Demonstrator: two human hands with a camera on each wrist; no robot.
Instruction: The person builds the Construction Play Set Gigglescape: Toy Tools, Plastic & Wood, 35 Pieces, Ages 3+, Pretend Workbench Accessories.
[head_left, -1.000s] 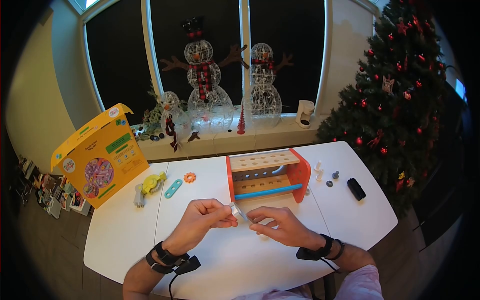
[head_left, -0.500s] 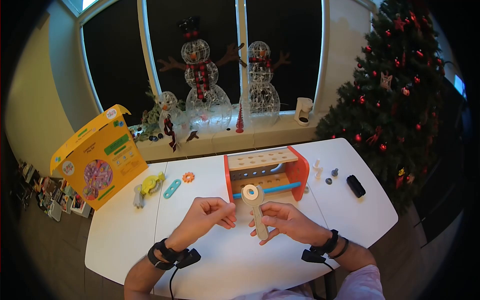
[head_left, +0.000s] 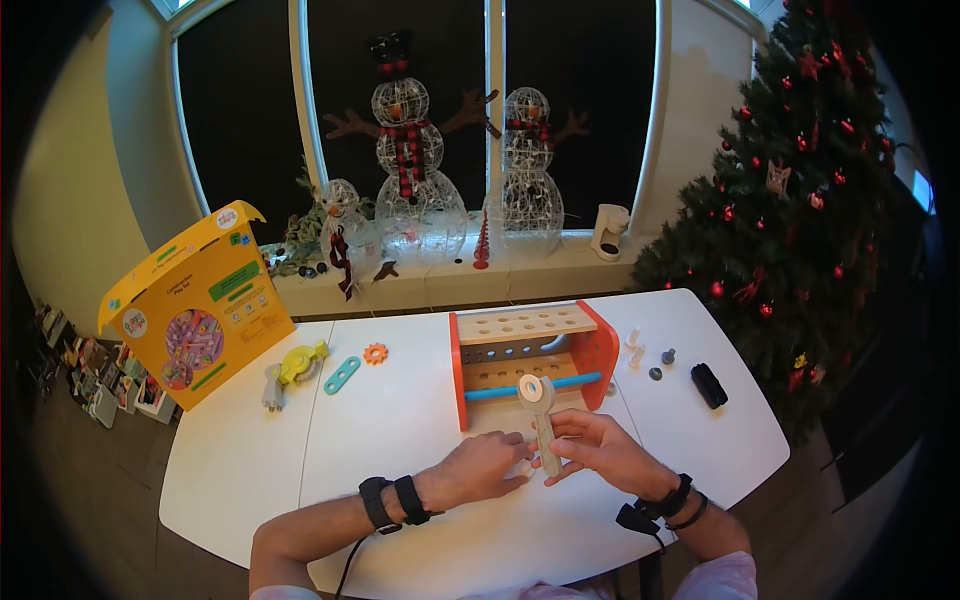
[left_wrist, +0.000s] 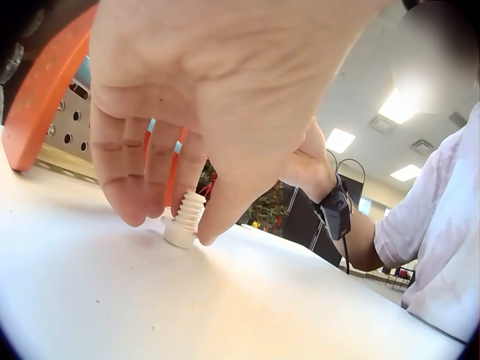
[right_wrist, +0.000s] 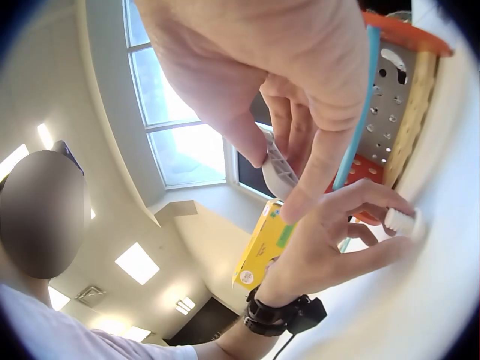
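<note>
My right hand [head_left: 605, 455] holds a grey toy wrench [head_left: 547, 440] by its handle, ring-shaped head pointing up and away from me. A pale ring shows inside that head. In the right wrist view, the wrench handle [right_wrist: 279, 174] sits between thumb and fingers. My left hand [head_left: 485, 465] reaches down to the tabletop beside it. There a white threaded toy screw [left_wrist: 184, 221] stands on its head, thread upward, with thumb and index finger closed around it. Just beyond both hands is a toy workbench [head_left: 525, 320] with red sides, a wooden top and a blue bar.
On the white table [head_left: 400, 400], a yellow-green toy saw [head_left: 300, 365], a teal strip [head_left: 342, 375] and an orange gear [head_left: 375, 353] lie left, before a yellow box [head_left: 200, 310]. White pieces [head_left: 635, 347], grey screws [head_left: 667, 356] and a black case [head_left: 708, 386] lie right.
The wrench has swung upright in my right hand and moved slightly right. My left hand has left the wrench's head and come down to the white screw on the table.
</note>
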